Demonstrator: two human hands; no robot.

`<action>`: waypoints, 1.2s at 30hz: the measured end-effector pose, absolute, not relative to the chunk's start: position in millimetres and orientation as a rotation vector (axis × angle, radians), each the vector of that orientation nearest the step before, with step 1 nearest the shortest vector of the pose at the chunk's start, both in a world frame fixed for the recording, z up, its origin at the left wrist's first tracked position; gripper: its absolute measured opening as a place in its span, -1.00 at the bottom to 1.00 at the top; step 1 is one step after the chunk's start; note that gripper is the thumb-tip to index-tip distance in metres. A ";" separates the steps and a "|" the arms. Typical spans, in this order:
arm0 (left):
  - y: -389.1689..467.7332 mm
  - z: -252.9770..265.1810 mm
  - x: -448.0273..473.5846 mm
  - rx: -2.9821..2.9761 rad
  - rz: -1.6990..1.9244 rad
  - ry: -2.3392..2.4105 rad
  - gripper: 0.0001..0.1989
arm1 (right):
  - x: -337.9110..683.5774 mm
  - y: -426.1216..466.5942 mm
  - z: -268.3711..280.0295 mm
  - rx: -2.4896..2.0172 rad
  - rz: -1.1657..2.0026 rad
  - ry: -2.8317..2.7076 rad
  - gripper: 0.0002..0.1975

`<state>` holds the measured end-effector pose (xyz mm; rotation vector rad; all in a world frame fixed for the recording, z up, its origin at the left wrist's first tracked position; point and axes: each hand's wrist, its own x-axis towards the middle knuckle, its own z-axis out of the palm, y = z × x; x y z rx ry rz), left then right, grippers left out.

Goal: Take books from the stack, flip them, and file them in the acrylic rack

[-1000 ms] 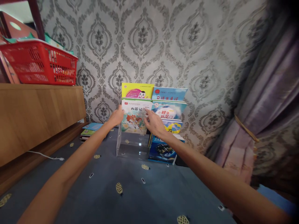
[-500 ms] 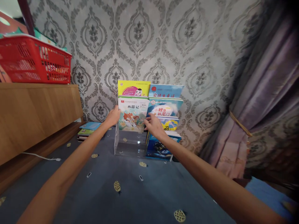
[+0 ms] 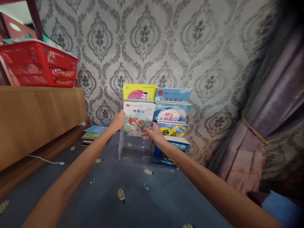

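A clear tiered book stand (image 3: 136,154) stands on the dark blue cloth against the wall. In its left column, a pale picture book (image 3: 137,122) with a fox-like drawing leans in front of a yellow book (image 3: 140,90). My left hand (image 3: 118,121) is closed at the left edge of the pale book, its fingertips mostly hidden. Over the lower right of that cover, my right hand (image 3: 153,132) lies with fingers stretched out, touching it. Right-column books include a light blue one (image 3: 174,95), a teal one (image 3: 172,112) and a dark blue one (image 3: 163,155).
Left of the stand lies a small pile of books (image 3: 93,132). A wooden cabinet (image 3: 42,117) carries a red basket (image 3: 57,66), and a white cable (image 3: 45,160) runs out below. A tied purple curtain (image 3: 251,142) hangs on the right.
My right hand has slid from the pale book's right edge onto its lower front, fingers straighter. My left hand stays at the left edge. The view has shifted slightly.
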<state>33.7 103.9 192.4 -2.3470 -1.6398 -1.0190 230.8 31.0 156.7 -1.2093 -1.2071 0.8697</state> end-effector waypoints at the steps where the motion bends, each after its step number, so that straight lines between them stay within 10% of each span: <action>1: 103.7 193.0 34.0 -2.348 -1.015 -1.644 -0.75 | 231.0 31.7 155.3 -1.205 0.867 -1.207 -0.49; 36: 108.3 189.4 26.2 -2.440 -1.064 -1.638 -0.76 | 232.4 17.3 147.7 -1.292 0.790 -1.355 -0.56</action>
